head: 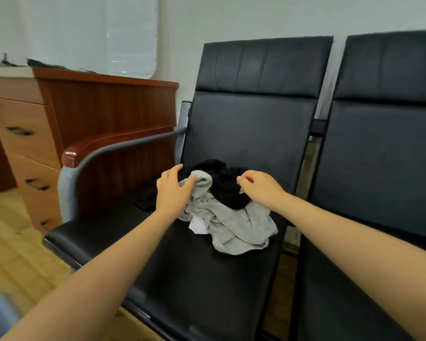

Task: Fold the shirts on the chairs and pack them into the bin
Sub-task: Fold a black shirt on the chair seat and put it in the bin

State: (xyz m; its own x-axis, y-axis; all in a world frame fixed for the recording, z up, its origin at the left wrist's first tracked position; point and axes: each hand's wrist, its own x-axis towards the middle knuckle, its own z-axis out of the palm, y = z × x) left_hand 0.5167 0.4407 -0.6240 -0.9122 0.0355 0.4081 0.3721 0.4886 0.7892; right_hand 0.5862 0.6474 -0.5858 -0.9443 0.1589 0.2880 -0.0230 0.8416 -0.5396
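Shirts: grey (234, 225), black (228, 190), crumpled on chair (182, 279) | left hand (174, 190) spread, touching grey | right hand (258, 187) curled, grasp unclear | folded: none | bin unseen

Black chair seat (182, 267) bears a crumpled grey shirt (234, 225) and black shirt (228, 185)

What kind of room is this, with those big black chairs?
Probably an office or waiting room. Two black padded chairs stand joined in a row against a plain wall, and a wooden desk with drawers stands beside them.
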